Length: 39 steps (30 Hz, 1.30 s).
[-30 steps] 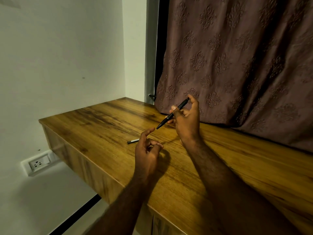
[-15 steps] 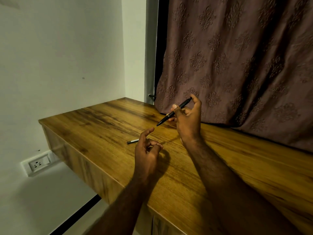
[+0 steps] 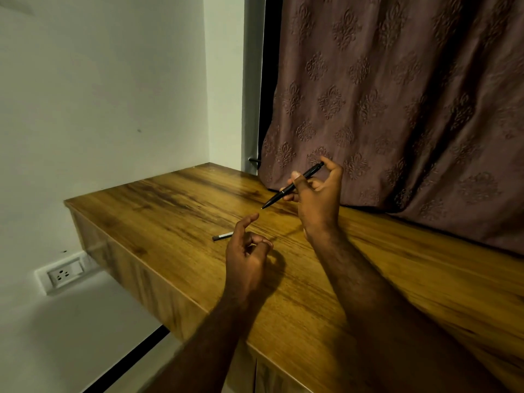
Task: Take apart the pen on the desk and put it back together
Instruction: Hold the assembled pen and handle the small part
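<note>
A slim black pen [image 3: 283,192] is gripped in my right hand [image 3: 319,199], raised above the wooden desk [image 3: 175,205]. Its tip points down and left, its clicker end up by my forefinger. My left hand [image 3: 246,251] hovers just over the desk below the pen's tip, forefinger stretched out, other fingers curled, holding nothing that I can see. A small dark pen part with a pale end [image 3: 222,236] lies on the desk just left of my left hand, partly hidden behind it.
A brown patterned curtain [image 3: 397,109] hangs along the back of the desk. A white wall [image 3: 99,95] stands to the left, with a power socket [image 3: 63,275] low down. The desk's left edge drops off near the loose part.
My right hand has lifted the pen slightly up and to the right. My left hand and the loose part have stayed put.
</note>
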Motion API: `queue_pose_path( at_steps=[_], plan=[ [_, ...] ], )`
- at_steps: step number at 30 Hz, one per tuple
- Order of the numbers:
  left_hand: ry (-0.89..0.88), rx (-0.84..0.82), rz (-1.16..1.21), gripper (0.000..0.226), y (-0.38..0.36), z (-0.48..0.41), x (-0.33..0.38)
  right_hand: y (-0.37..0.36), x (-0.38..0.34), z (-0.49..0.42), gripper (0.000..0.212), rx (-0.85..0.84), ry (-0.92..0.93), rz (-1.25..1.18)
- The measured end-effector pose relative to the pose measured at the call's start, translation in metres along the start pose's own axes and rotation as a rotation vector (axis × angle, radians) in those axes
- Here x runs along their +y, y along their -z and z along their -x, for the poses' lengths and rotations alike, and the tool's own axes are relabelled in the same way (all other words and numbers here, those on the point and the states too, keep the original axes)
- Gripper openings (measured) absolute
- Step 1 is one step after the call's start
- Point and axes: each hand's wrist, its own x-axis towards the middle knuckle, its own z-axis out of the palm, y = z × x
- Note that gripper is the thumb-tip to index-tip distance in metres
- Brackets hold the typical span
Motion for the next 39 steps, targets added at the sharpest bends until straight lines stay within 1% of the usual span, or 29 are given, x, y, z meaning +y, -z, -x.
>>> queue_pose_path(
  at_steps=[3, 7, 11, 15, 19, 23, 27, 30, 35, 39],
  plan=[
    [0.002, -0.002, -0.003, 0.053, 0.000, 0.000, -0.001, 0.000, -0.001, -0.001, 0.058, -0.009, -0.001, -0.008],
    [0.013, 0.007, -0.004, 0.053, 0.000, -0.001, -0.003, -0.001, -0.002, 0.000, 0.053, -0.013, 0.029, 0.016],
    [0.018, 0.005, -0.009, 0.053, 0.000, -0.001, -0.002, -0.001, -0.005, 0.000, 0.057, -0.029, 0.060, 0.020],
    [0.030, 0.003, -0.005, 0.053, 0.000, 0.000, 0.000, 0.000, -0.004, -0.001, 0.052, -0.033, 0.069, 0.046],
    [0.027, 0.008, -0.007, 0.054, -0.001, 0.001, -0.001, 0.000, -0.006, -0.002, 0.057, -0.055, 0.099, 0.052],
    [0.023, 0.013, -0.014, 0.053, -0.001, 0.001, 0.000, 0.000, -0.008, -0.002, 0.053, -0.078, 0.143, 0.109],
    [0.048, 0.002, 0.015, 0.051, -0.001, 0.003, 0.002, -0.002, -0.011, -0.001, 0.058, -0.104, 0.162, 0.111],
    [0.047, 0.005, -0.004, 0.050, -0.001, 0.003, 0.003, -0.003, -0.015, 0.000, 0.055, -0.117, 0.188, 0.162],
    [0.042, 0.000, -0.018, 0.051, -0.001, 0.002, 0.001, -0.003, -0.014, 0.001, 0.060, -0.120, 0.185, 0.184],
    [0.045, 0.006, -0.012, 0.050, -0.001, 0.002, 0.003, -0.002, -0.017, 0.002, 0.054, -0.130, 0.194, 0.208]
  ],
)
